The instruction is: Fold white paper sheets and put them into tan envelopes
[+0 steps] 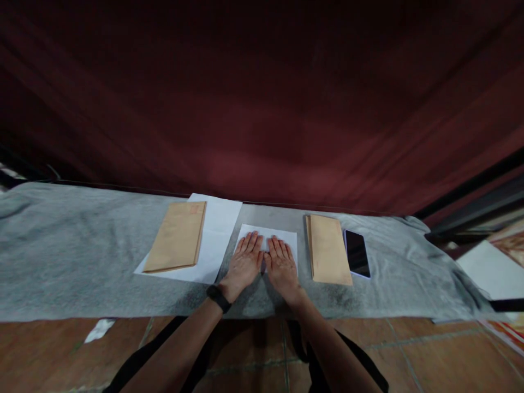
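No words clear enough to read; only a faint red mark on flat brown paper envelope (177,236) at 9 o'clock. Left hand (244,263) and right hand (281,265) side by side, fingers spread flat, gripping nothing, pressing down on small white folded paper sheet (282,236) directly underneath, on fuzzy grey cloth (73,256). Shiny black phone (357,252) at 3 o'clock.

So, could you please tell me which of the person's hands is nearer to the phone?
Right. The right hand lies flat on the white paper, left of the phone with the brown envelope stack between them; the left hand lies beside it, farther left.
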`<act>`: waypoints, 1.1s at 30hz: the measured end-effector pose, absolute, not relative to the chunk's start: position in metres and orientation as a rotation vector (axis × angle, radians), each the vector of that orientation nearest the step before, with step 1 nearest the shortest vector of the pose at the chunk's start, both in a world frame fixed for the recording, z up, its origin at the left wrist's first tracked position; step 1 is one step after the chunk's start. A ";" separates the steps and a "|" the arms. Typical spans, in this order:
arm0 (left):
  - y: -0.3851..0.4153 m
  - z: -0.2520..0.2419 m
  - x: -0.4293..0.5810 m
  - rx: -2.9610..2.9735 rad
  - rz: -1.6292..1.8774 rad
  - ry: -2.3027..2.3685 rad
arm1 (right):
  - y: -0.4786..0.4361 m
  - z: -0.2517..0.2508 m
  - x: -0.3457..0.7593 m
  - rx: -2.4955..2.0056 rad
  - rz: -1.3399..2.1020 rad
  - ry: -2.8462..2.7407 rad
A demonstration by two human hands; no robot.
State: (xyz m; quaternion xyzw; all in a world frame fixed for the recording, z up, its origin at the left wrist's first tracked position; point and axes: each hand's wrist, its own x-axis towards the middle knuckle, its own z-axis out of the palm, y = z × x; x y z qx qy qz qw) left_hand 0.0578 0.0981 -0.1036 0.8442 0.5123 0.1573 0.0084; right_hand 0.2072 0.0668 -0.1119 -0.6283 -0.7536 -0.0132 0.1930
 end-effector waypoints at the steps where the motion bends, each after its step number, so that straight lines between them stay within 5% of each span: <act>1: 0.098 -0.104 0.058 2.630 0.493 1.626 | 0.069 -0.113 0.210 -1.778 -0.062 -2.105; 16: 0.100 -0.109 0.051 2.588 0.493 1.770 | 0.083 -0.132 0.241 -1.878 -0.391 -1.881; 33: 0.091 -0.098 0.055 2.531 0.390 1.765 | 0.054 -0.116 0.207 -1.724 -0.037 -2.177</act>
